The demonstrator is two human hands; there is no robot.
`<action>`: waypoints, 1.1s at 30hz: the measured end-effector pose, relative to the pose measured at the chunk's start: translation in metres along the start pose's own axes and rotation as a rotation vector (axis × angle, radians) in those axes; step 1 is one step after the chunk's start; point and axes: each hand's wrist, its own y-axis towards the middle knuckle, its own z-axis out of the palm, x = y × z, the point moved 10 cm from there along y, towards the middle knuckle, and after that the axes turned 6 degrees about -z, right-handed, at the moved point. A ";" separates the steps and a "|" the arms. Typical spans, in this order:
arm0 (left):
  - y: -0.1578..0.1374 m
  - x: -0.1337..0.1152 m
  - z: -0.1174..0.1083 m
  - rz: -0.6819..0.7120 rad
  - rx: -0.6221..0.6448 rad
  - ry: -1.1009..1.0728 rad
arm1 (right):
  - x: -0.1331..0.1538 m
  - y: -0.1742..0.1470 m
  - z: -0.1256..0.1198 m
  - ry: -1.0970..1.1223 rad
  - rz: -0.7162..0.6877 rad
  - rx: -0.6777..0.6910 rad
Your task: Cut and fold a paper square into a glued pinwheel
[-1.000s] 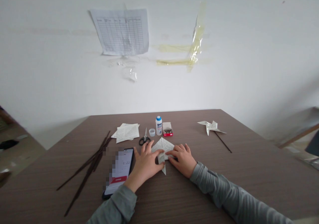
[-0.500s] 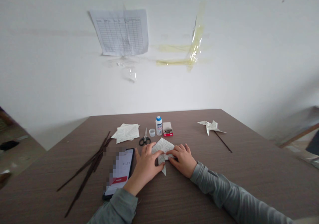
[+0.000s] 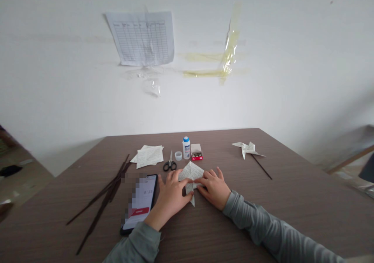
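The paper (image 3: 191, 170) lies at the middle of the bench (image 3: 216, 228), between the two hands. It is creased and partly folded: a peak points at the wall, and a narrow tip points back toward the person. The folding looks part done: some folds are in, the centre is under the fingers, and no stick is joined to this piece. How many folds are left cannot be told, since the fingers hide much of the middle.

The left hand (image 3: 172, 191) rests on the paper's left side, thumb and forefinger spread with a gap between their tips, both at the paper. The right hand (image 3: 216, 188) has its thumb and forefinger at the right side, closer together. Whether either grip pinches the paper or only presses it down, I cannot tell.

Just beyond the paper stand the scissors (image 3: 170, 165), lying flat, a small cup (image 3: 178, 156), a bottle (image 3: 186, 149) with a blue cap, and an open box (image 3: 196, 157) of small metal bits. The phone (image 3: 143, 200) is just beside the left hand. Farther left are loose sheets (image 3: 150, 156) and dark sticks (image 3: 109, 185); well to the right lies a pinwheel (image 3: 247, 149) on its stick.
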 end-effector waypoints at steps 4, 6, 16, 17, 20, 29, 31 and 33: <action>0.001 0.001 -0.001 -0.003 -0.017 -0.011 | -0.001 0.001 0.002 0.002 -0.002 0.024; 0.001 0.002 0.000 -0.008 -0.020 -0.023 | -0.005 0.001 0.002 0.018 0.009 0.012; 0.001 0.004 0.001 -0.024 -0.029 -0.059 | -0.008 0.000 -0.001 0.042 0.022 -0.033; 0.001 0.003 0.001 -0.019 -0.026 -0.051 | -0.007 0.000 0.000 0.039 0.020 -0.019; 0.000 0.003 0.002 -0.018 -0.013 -0.025 | -0.004 0.000 0.000 0.028 0.018 0.016; 0.000 0.002 0.002 -0.014 0.007 -0.024 | -0.006 0.000 0.003 0.044 0.022 0.051; 0.000 0.003 0.003 -0.019 0.005 -0.045 | -0.007 -0.001 0.002 0.053 0.017 0.019; 0.001 0.004 0.005 -0.027 -0.003 -0.056 | -0.007 -0.002 0.000 0.060 0.005 -0.012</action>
